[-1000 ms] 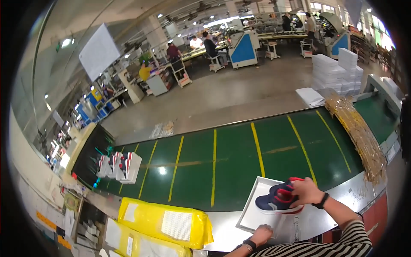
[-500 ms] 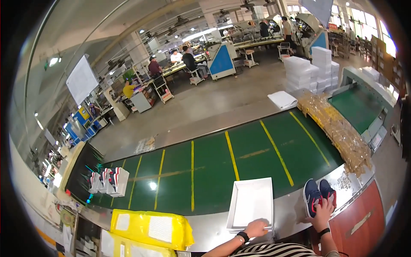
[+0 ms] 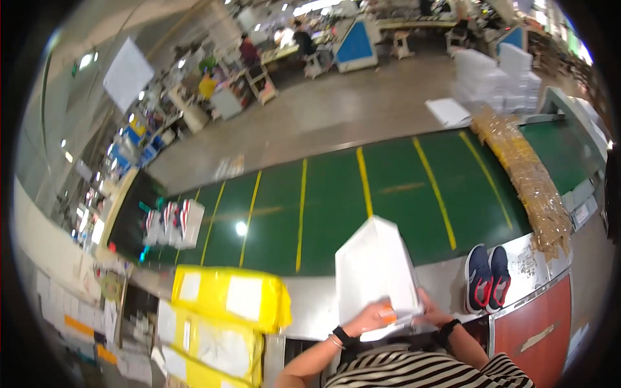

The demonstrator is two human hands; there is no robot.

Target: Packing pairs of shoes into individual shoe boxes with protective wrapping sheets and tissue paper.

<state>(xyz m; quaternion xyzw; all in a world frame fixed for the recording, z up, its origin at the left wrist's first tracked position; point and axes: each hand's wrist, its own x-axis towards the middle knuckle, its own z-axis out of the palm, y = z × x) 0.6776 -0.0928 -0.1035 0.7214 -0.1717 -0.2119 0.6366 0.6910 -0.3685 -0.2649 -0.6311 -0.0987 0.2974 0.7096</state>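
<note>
A white open shoe box is tilted at the near edge of the conveyor, its inside facing up and bare. My left hand grips its near wall, with a small orange patch showing at the fingers. At the box's near right corner, my right hand holds the side, its fingertips partly hidden. To the right, a pair of navy sneakers with red linings, one left shoe and one right shoe, stands on the metal ledge, apart from both hands.
A green conveyor belt with yellow stripes runs across. Boxes with sneakers sit at its left end. Yellow-wrapped packages lie on the left. Brown taped cardboard crosses the belt's right end; white box stacks stand beyond.
My right hand has left the sneakers and moved left onto the white box. The box has gone from lying flat to tilted. The whole view has shifted and blurred somewhat.
</note>
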